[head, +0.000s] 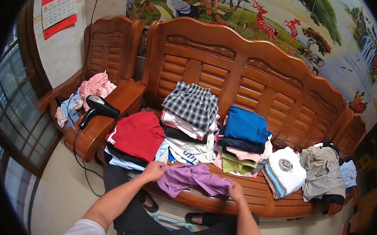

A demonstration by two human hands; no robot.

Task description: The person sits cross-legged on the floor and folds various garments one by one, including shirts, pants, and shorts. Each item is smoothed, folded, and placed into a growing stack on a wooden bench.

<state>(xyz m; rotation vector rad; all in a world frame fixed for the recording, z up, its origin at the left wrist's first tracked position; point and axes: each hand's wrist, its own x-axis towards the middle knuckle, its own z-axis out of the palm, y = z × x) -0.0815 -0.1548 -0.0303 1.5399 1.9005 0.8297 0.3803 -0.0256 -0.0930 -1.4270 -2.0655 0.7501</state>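
A purple garment [195, 180] is stretched between my two hands over the front of the wooden bench seat [261, 204]. My left hand [154, 171] grips its left end, close to a stack topped by a folded red garment [138, 135]. At the other end, my right hand [235, 191] pinches a bunched part of the cloth. Behind the purple garment rises a pile with black-and-white checked shorts [192, 104] on top. To its right stands a pile topped by folded blue cloth [247, 125].
A folded white garment [288, 167] lies on more clothes at right, beside a heap with grey-beige trousers [324, 171]. On the left armrest rests a black hair dryer [100, 109], its cord hanging to the floor. Pink clothes [97, 86] lie on the left chair.
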